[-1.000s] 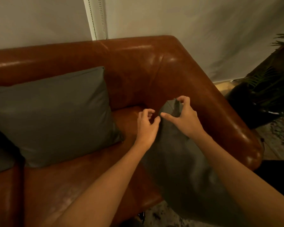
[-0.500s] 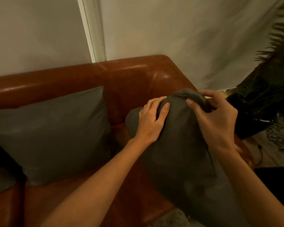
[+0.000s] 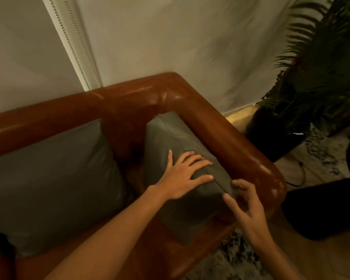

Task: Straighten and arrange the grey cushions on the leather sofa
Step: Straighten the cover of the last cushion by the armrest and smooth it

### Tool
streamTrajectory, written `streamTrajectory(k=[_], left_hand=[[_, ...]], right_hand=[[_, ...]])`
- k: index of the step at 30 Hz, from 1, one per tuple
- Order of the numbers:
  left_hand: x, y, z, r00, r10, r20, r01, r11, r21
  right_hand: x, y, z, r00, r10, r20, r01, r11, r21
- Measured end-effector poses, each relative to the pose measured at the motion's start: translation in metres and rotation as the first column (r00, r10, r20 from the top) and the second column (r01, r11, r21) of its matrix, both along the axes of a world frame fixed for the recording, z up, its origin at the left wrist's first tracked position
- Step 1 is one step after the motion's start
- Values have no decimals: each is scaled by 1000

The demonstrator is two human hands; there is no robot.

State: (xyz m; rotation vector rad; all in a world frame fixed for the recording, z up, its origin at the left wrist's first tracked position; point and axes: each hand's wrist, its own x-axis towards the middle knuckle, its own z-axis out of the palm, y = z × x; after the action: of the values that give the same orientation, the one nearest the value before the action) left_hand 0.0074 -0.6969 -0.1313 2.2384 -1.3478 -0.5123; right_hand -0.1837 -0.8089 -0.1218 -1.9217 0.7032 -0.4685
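Pale blinds (image 3: 170,47), dark potted palm (image 3: 319,73), dim light.

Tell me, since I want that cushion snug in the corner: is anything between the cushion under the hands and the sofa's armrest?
Nothing visible. The cushion stands on edge directly against the armrest, with no object between them. The left hand lies flat on it, and the right hand is at its near top corner.

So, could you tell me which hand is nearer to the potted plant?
Right. The right hand sits at the cushion's near corner by the sofa arm, on the plant's side; the left hand lies flat on the cushion, farther away.
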Motion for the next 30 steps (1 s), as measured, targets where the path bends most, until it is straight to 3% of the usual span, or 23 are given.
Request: streamTrajectory(k=[9,16,19,22,24,26,30], left_hand=[[-8,-2,-3,996,87,-35,-89,993,-80],[-11,-2,-3,996,90,-24,-93,988,-121],[-19,1,-6,997,73,-3,-73,988,-136],[-34,5,-12,994,88,61,-75,979,-189],[-53,7,-19,988,72,135,-42,976,-213],[-78,6,-30,974,45,221,9,971,-240],[-112,6,-43,961,40,275,52,946,-319]], right_hand=[[-7,-19,16,986,147,-75,-157,975,-159],[-10,-19,14,991,45,-123,-82,944,-320],[-28,-10,9,996,8,-93,-32,964,-264],[-28,-15,19,997,-67,40,72,990,-120],[-8,-28,34,993,-91,76,103,981,-163],[29,-39,49,1000,-2,29,9,969,-246],[129,-48,67,941,293,-170,-335,874,-352]])
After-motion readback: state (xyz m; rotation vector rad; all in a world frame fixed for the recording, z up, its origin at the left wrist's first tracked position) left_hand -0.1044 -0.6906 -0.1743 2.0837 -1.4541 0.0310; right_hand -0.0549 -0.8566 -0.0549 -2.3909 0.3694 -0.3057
